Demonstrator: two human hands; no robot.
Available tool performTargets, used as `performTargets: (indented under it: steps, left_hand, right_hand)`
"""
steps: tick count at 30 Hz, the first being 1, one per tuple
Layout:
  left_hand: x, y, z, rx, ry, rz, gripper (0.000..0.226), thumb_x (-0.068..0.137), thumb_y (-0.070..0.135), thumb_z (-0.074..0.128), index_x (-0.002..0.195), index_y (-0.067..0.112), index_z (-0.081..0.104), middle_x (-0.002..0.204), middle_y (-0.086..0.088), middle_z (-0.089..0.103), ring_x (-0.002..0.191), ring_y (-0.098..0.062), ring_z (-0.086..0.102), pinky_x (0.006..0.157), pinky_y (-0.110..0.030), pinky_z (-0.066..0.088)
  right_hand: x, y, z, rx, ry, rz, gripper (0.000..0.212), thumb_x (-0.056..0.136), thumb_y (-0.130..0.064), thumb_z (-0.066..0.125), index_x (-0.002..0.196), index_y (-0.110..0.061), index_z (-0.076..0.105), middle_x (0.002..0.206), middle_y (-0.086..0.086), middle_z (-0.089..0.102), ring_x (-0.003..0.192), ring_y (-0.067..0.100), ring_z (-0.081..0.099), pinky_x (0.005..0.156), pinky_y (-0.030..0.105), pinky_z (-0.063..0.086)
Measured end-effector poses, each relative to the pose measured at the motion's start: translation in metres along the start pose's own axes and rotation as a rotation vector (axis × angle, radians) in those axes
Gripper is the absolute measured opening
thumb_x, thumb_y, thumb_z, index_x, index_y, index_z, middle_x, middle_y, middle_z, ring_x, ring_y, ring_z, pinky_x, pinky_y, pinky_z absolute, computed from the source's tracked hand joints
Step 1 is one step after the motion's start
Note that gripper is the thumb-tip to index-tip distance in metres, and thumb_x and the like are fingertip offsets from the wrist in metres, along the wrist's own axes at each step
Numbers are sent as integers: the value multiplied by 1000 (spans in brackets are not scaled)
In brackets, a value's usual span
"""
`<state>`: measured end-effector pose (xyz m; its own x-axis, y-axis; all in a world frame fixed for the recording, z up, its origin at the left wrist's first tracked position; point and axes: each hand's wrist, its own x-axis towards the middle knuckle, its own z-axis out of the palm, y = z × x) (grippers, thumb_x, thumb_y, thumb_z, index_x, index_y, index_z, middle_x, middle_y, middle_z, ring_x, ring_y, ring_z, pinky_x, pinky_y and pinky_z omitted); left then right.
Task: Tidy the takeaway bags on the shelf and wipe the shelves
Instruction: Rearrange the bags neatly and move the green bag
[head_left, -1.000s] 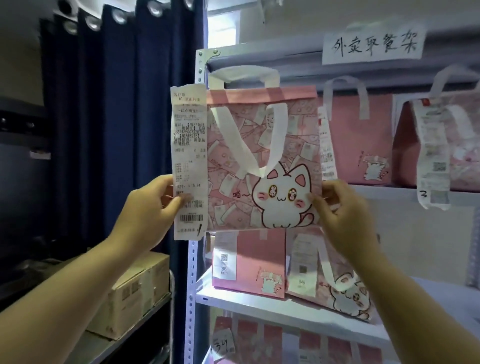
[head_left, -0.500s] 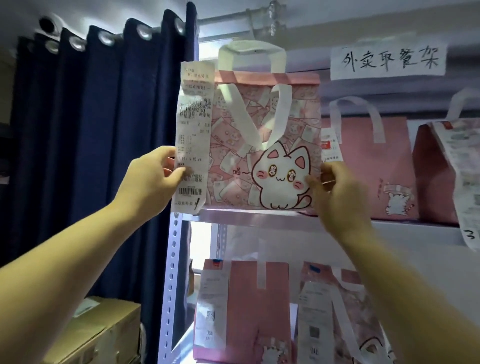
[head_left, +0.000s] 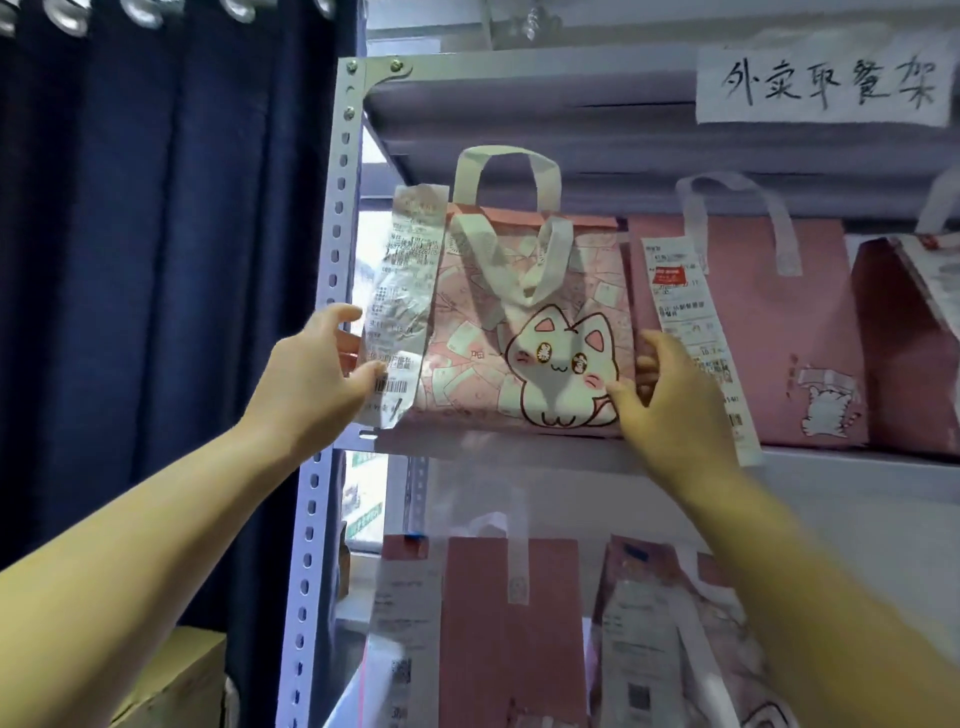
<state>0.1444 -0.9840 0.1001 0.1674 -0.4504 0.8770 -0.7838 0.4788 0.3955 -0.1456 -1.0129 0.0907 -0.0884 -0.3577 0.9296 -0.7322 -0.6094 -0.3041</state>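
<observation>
1. The cat-print takeaway bag (head_left: 530, 332) stands upright at the left end of the upper shelf (head_left: 519, 448). Its base appears to be down on the board, just beside the steel post (head_left: 332, 260) and close to a plain pink bag (head_left: 810, 332) on its right.
2. Both hands hold it low. The left hand (head_left: 317, 379) pinches the bag's left edge, with the thumb pressed on the long receipt (head_left: 402, 312) that hangs down the front and the fingers (head_left: 340, 314) reaching behind. The right hand (head_left: 670, 405) curls round the lower right corner, thumb on the front beside the printed cat.
3. The bag thus sits between the two sets of fingers, gripped near its base, with its handles free above.
4. The step in hand looks to be seating the bag in its place.
5. Done well, this means pushing the bag squarely back until the whole base is on the board. The cat face and receipt should face outward, and the neighbouring bag's slip should not be trapped.
6. Each hand should let go only once the bag stands unaided.
</observation>
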Motion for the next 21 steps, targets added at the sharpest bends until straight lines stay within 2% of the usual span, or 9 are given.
performTargets:
  steps: [2,4,7,10,15,19,21]
  left_hand:
    - [2,-6,5,3,-31,18,43,81,21,69,121,19,52,103,6,63,85,-8,61,74,-23,47]
    - [3,-13,10,13,-67,32,40,80,18,70,117,17,56,109,3,63,90,-10,60,80,-22,44]
    - [6,-21,16,67,-128,55,36,75,20,70,110,16,60,110,1,64,95,-15,60,81,-28,47]
    - [10,-24,21,133,-167,85,37,75,24,70,110,18,59,108,0,66,95,-19,59,77,-30,47]
    - [11,-28,30,180,-129,119,34,78,24,68,111,16,61,108,-5,66,91,-22,56,74,-30,43]
    - [8,-29,27,164,-70,115,48,78,21,68,123,10,56,125,-10,58,113,-26,51,94,-30,36]
    - [5,-28,22,134,-44,128,48,79,22,69,124,10,56,126,-9,54,114,-24,50,95,-26,34]
  right_hand:
    - [0,0,3,-32,-23,-23,42,85,-21,65,124,-13,52,107,2,63,97,21,58,86,38,49]
    - [0,1,8,-86,-47,-37,42,83,-20,66,123,-13,54,109,4,61,99,21,56,84,33,45]
    - [-1,-1,15,-120,-52,-38,47,81,-18,68,125,-14,53,109,4,58,94,13,47,82,25,34]
    - [0,-2,21,-143,-66,-23,46,81,-18,68,124,-16,53,110,6,58,96,17,51,82,27,38]
    - [0,-2,26,-203,-81,23,45,81,-21,69,123,-12,54,113,10,56,102,25,54,87,32,42]
    - [-4,-4,23,-237,-60,22,45,81,-26,69,122,-12,55,113,8,57,102,23,54,85,30,42]
    - [-6,-7,19,-274,-34,2,41,81,-30,68,117,-14,56,110,6,58,99,22,55,81,31,43]
